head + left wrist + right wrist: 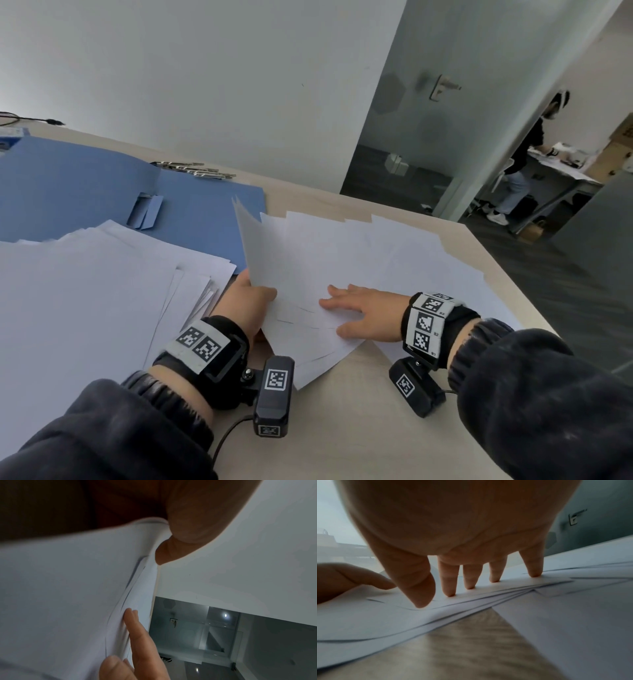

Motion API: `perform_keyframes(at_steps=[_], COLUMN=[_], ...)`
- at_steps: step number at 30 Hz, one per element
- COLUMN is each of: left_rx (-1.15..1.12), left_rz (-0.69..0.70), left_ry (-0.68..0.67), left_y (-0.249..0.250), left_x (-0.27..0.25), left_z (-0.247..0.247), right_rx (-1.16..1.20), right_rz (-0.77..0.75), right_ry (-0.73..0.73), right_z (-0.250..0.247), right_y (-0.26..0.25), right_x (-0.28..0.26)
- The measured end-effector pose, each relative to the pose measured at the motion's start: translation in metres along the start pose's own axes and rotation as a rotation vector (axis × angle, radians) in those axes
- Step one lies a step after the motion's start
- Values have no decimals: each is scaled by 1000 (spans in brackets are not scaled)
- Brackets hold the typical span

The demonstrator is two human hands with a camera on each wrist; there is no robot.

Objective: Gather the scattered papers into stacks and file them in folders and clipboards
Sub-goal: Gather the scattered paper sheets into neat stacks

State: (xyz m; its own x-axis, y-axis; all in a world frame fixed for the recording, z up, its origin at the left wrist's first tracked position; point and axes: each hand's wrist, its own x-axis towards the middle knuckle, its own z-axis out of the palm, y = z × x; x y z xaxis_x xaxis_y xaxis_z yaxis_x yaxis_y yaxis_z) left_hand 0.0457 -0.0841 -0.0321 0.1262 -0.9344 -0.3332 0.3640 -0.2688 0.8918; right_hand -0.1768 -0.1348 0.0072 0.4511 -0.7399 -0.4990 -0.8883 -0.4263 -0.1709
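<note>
The scattered papers (pixel 359 260) lie fanned over the right half of the worktop (pixel 359 421), their near corners overlapping just in front of the person. The left hand (pixel 248 301) pinches a few sheets (pixel 253 246) at their near edge, thumb on top, and tilts them up off the spread. The right hand (pixel 363 310) lies flat with spread fingers, its fingertips (pixel 449 593) pressing the top sheets down; its grip is open and closes round nothing.

The step in hand looks like gathering: loose sheets being pulled together into one stack, with filing not yet begun. The next move probably calls for sliding the pressed sheets toward the raised ones and squaring the edges, with care that the thin lower sheets do not slip apart.

A second loose pile (pixel 85 291) lies on the left, partly over an open blue folder (pixel 85 178), with metal clips (pixel 195 169) just beyond it.

How many sheets the left hand holds cannot be told; the left wrist view is blurred and mostly paper. No clipboard can be made out. The left pile is cut off by the frame edge.
</note>
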Motion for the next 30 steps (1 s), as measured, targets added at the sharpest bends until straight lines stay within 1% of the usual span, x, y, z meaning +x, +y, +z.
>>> perform_keyframes(at_steps=[5,7,8,9,11,12,13,14,15,17,19,24,30], left_rx=[167,207,215,217,235,241,245,249,254,252,257,282,278], left_rz=[80,88,91,89,95,97,95,93,92,89,82,87,86], left_ry=[-52,-67,-69,-70,-66,-61,-59,-60,-62,-67,-72,-84,-94], left_y=[0,-3,-6,-6,-6,-5,-5,-5,-5,-7,-8,-7,-7], left_x=[-2,3,5,6,6,5,4,4,3,5,7,7,7], left_z=[1,-1,-3,-4,-4,-3,-3,-3,-3,-4,-5,-5,-5], right_rx=[171,244,271,292,308,295,264,213,152,48,-27,-163,-197], right_rz=[-95,-110,-102,-72,62,149,237,311,365,417,441,468,459], right_ry=[58,115,166,233,375,419,424,386,317,186,126,93,103], right_z=[8,7,5,2,-4,-7,-8,-9,-8,-3,0,-4,-4], right_y=[-3,-1,3,10,33,46,59,70,78,87,88,83,78], right_x=[-9,-15,-18,-20,-25,-28,-31,-34,-37,-40,-39,-36,-31])
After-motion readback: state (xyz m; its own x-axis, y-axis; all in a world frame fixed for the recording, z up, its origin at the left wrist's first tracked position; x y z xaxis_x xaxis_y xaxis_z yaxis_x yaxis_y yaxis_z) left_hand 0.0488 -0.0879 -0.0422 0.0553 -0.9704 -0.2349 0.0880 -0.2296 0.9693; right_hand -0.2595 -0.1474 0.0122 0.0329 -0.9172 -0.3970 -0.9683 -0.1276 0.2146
